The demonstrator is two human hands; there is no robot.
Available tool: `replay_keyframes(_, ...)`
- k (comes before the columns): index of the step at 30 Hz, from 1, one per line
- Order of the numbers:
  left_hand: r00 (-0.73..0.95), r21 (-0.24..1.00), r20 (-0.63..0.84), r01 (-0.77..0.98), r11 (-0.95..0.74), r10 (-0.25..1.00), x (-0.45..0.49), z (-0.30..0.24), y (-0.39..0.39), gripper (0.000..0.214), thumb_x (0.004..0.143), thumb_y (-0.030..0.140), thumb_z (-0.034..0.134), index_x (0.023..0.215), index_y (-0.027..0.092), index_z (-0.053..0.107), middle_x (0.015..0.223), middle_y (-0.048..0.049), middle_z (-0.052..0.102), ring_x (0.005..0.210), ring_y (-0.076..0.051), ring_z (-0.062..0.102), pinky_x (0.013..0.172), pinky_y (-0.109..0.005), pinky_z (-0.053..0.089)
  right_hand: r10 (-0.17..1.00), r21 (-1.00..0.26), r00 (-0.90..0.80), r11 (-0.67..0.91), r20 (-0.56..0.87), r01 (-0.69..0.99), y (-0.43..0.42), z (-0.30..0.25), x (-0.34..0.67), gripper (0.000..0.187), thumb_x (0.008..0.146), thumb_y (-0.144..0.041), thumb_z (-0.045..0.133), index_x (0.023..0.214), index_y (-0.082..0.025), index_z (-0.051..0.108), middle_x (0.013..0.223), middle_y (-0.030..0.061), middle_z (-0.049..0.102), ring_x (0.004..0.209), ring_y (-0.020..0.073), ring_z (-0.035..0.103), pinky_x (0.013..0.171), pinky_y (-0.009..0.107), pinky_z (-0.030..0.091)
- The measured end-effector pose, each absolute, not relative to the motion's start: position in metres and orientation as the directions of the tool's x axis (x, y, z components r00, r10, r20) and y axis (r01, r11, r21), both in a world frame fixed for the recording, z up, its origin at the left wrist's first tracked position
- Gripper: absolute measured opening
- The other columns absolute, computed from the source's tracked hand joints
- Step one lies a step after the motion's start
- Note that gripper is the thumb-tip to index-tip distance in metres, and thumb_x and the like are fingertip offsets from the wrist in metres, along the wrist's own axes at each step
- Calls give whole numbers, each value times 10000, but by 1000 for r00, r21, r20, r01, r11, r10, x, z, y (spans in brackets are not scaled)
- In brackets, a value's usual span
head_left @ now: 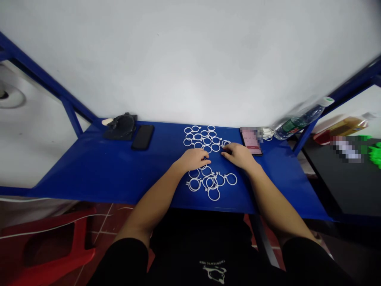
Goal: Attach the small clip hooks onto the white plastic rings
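Observation:
Several white plastic rings with small clip tabs lie on a blue tabletop in two groups. The farther group (207, 141) is spread out in rough rows, while the nearer group (210, 182) is a loose, overlapping pile. My left hand (194, 159) rests between the groups, thumb and bent fingers apart, partly covering some rings. Just right of the far group is my right hand (238, 155), its thumb and forefinger apart. Its fingertips are at a pair of overlapping rings (226, 143); whether they touch them is hard to see.
A black phone (143, 137) and a dark plastic bag (122, 126) lie at the back left. To the right are a phone with a lit screen (252, 142), a white cable (268, 133) and a leaning clear bottle (300, 121). Blue frame posts flank the table; a red stool (79, 238) stands below left.

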State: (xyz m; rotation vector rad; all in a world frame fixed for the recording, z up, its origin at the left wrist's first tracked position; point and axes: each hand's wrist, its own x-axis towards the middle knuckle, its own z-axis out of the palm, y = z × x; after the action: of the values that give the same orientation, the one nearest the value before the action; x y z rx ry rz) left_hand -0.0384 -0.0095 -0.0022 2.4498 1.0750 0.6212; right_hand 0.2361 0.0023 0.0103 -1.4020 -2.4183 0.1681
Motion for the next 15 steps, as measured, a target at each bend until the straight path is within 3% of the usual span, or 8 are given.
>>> replay_keyframes(2,605,514,230,590,-622,763,-39,-2,-9,147,910,374,746,947,234,774,819,-21,736,744,-180,681,696,-299,531,828,-259,-477,549,294,795,4,9,236,203,899,-311,764,1075,-208,761,1110,111,789,997,302,727,885,451,573)
replay_keyframes(4,610,518,209,594,-616,764,-40,0,-9,167,900,377,749,979,233,779,846,-27,747,763,-186,688,699,-301,534,815,-263,-491,569,309,779,5,9,235,222,908,-311,758,1101,-203,760,1145,117,786,1047,321,724,927,491,573)
replay_keyframes(10,635,563,141,579,-589,759,-47,6,-10,296,792,204,718,1079,245,782,935,-22,760,776,-184,700,696,-300,545,807,-339,-498,588,318,735,2,12,231,180,949,-317,711,1090,-218,762,1083,88,798,957,278,741,872,457,590)
replay_keyframes(12,637,548,155,581,-602,755,-47,4,-10,302,756,150,696,1029,245,785,939,-20,756,758,-179,692,683,-296,541,807,-376,-491,588,328,716,1,12,229,172,956,-319,700,1085,-223,761,1069,83,799,932,268,743,845,439,593)
replay_keyframes(15,620,514,196,595,-618,760,-44,2,-10,197,812,143,655,938,236,775,900,-23,744,728,-167,676,671,-290,530,800,-409,-498,599,335,688,-2,12,226,167,970,-332,679,1065,-221,760,1037,81,798,889,253,745,804,412,594)
